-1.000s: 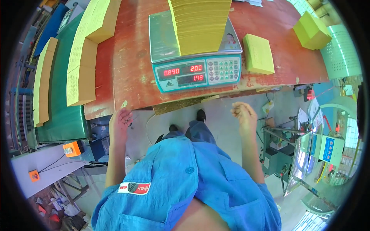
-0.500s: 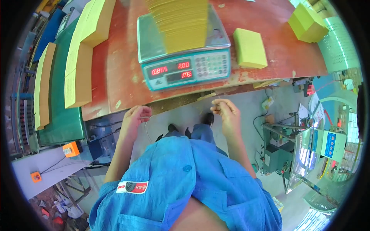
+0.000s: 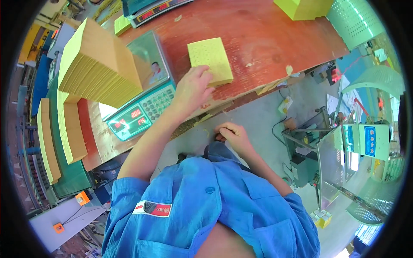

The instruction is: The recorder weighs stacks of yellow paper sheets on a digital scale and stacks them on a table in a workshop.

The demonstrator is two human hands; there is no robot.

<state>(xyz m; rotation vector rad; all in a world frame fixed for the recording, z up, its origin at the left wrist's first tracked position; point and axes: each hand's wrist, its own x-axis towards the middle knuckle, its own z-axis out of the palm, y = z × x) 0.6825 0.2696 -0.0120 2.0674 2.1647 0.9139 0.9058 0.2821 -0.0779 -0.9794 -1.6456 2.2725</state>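
My left hand (image 3: pixel 192 91) reaches over the table edge and touches the near left corner of a small block of yellow paper sheets (image 3: pixel 211 56). Its fingers are apart, with fingertips at the block's side and top. Close to my body, in front of the table edge, my right hand (image 3: pixel 234 136) is loosely curled, and nothing shows in it. Left of my left forearm stands a green digital scale (image 3: pixel 158 103) with a lit red display. A tall stack of yellow paper sheets (image 3: pixel 103 64) rests on its metal pan.
Long rows of yellow paper (image 3: pixel 71 129) line the left side beside a green surface (image 3: pixel 69 178). Another scale (image 3: pixel 155 13) stands at the back of the red table (image 3: pixel 258 43). More yellow paper (image 3: pixel 305 8) sits far right. Metal machine parts (image 3: pixel 333 167) stand on the right.
The view has turned, so the scale now appears further left. My left hand has gone from before the table edge to the small paper block. My right hand's fingers have curled in more.
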